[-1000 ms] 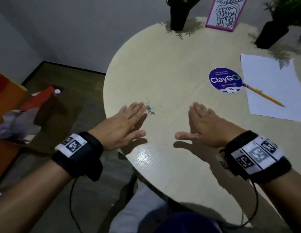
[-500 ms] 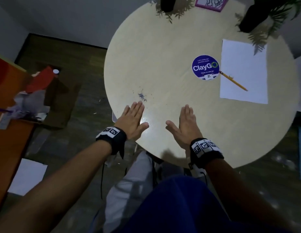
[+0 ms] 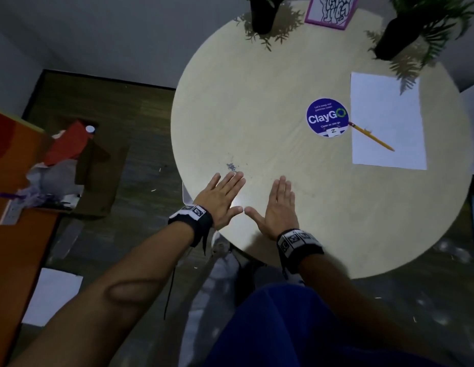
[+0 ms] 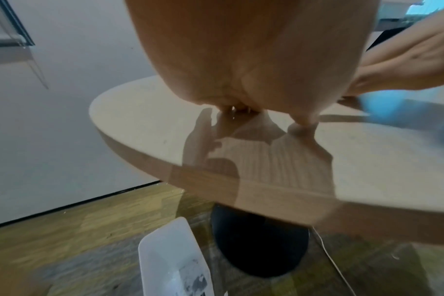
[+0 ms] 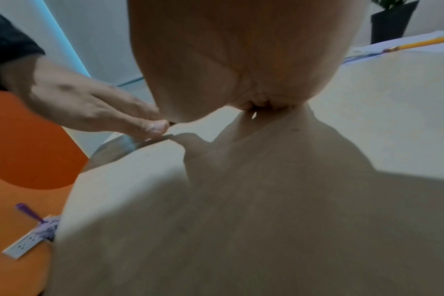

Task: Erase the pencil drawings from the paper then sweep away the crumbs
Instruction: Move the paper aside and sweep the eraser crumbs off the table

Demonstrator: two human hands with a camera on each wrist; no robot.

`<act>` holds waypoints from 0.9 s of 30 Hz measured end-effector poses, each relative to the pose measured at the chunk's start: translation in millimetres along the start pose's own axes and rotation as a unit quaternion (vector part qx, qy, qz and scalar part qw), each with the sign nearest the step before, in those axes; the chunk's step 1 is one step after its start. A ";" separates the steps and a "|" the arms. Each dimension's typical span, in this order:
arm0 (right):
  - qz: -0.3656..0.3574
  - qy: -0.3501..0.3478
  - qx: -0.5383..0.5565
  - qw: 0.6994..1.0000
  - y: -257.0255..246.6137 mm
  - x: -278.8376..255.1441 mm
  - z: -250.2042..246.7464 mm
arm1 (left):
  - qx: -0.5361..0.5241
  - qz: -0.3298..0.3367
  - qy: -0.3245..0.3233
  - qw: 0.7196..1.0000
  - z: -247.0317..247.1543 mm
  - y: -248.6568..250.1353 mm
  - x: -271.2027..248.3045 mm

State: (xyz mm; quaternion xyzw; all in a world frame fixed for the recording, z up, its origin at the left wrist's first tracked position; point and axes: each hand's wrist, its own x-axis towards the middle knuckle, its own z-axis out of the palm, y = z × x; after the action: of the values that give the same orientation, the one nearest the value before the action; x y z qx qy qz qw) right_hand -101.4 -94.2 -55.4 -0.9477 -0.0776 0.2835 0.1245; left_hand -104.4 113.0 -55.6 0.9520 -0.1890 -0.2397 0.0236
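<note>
The round table [image 3: 257,102] carries two potted plants [image 3: 262,14], a framed picture [image 3: 331,11], a ClayGo sticker [image 3: 327,117], paper [image 3: 389,107] with a pencil [image 3: 373,137], crumbs [image 3: 231,166], and both flat hands [image 3: 222,198].

One desk [image 3: 257,107], two potted plants [image 3: 262,14], one paper sheet [image 3: 386,107], one pencil [image 3: 372,136], one round sticker [image 3: 327,117], one crumb pile [image 3: 231,166], two hands [image 3: 222,200].

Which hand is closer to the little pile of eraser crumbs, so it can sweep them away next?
Probably the left hand. Its flat fingertips lie right beside the crumbs near the table edge. The right hand lies flat too, but farther from the pile.
</note>
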 end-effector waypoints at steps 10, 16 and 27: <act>0.051 0.046 0.036 0.997 -27.4 19.5 -11.5 | -0.066 -0.039 0.015 0.997 11.1 -43.2 -52.8; -0.021 0.020 0.010 1.000 -77.2 26.9 19.4 | -0.056 -0.012 -0.038 0.998 18.7 -56.5 -70.4; 0.020 0.055 0.020 0.998 -67.5 42.6 6.9 | -0.103 -0.072 -0.012 0.992 -22.8 -75.9 -5.8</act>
State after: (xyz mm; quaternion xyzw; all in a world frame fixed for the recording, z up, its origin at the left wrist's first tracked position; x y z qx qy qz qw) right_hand -75.2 -19.0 -64.2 -0.9606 -0.0456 0.2347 0.1416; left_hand -72.0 184.5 -43.1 0.9528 -0.0944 -0.2700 0.1018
